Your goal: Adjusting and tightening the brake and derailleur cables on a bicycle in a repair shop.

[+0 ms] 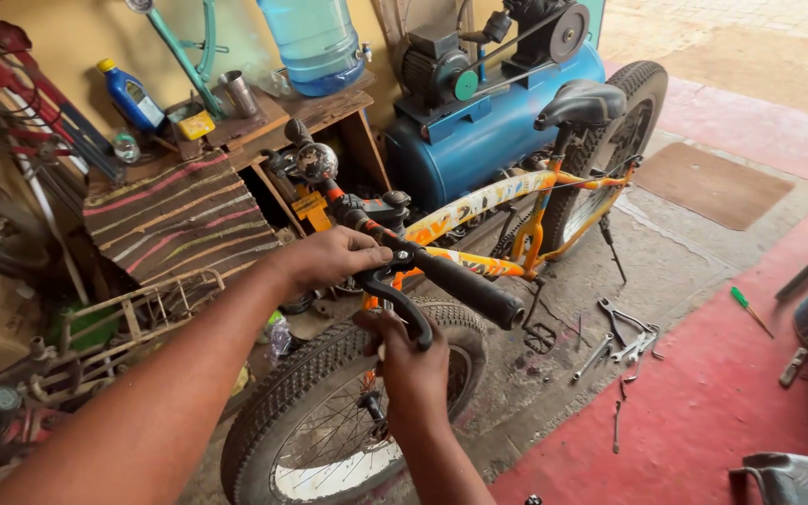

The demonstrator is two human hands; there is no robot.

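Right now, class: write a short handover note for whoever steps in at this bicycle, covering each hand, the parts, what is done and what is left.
Left hand grips the handlebar beside the brake clamp.
Right hand holds the black brake lever from below; any tool in it is hidden.
Orange bicycle stands upright, front wheel on.
Spanners and green screwdriver lie on the floor.
Done: lever sits on the bar. Left: tightness cannot be told; check it.

Black brake lever point(402, 304) hangs below the black handlebar grip point(469, 290) — orange bicycle upright.
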